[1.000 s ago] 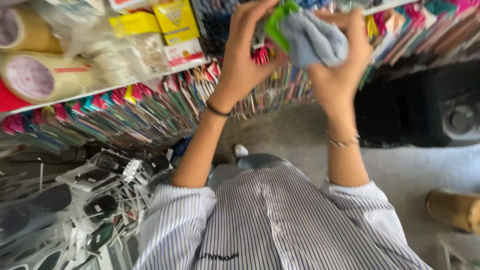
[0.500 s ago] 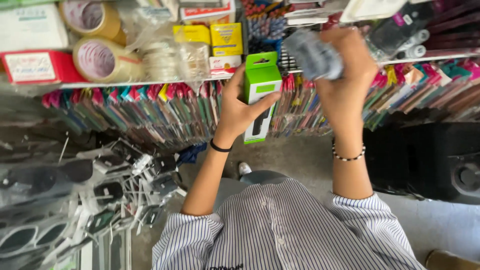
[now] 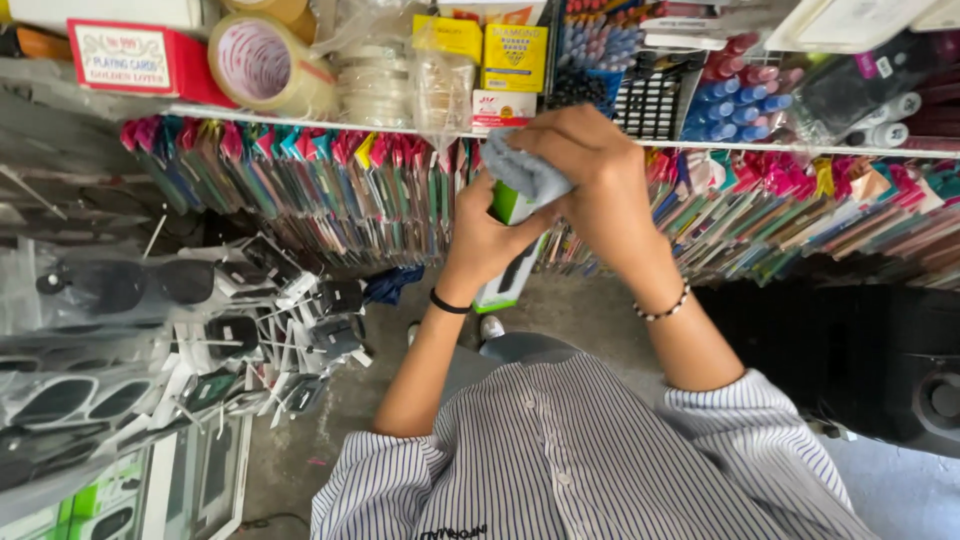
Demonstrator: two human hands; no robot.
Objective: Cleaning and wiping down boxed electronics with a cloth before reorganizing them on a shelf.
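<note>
Green-and-white box (image 3: 512, 262) upright in left hand (image 3: 487, 240), long axis near vertical, lower end hanging below the palm, top end hidden beneath the cloth. Left hand closed around the box's middle from its left side, thumb across the front face. Grey-blue cloth (image 3: 527, 173) bunched in right hand (image 3: 598, 180), pressed on the box's upper end, just above and right of the left hand. Right hand closed on the cloth, knuckles up, touching the left hand's fingertips. Both hands raised together ahead of the striped shirt (image 3: 580, 460); right hand nearer the box top, left nearer its base. Beyond the hands: shelf edge (image 3: 300, 122) with 1 tape roll (image 3: 262, 62), yellow cartons (image 3: 514, 56), hanging pen packets (image 3: 330, 190).
</note>
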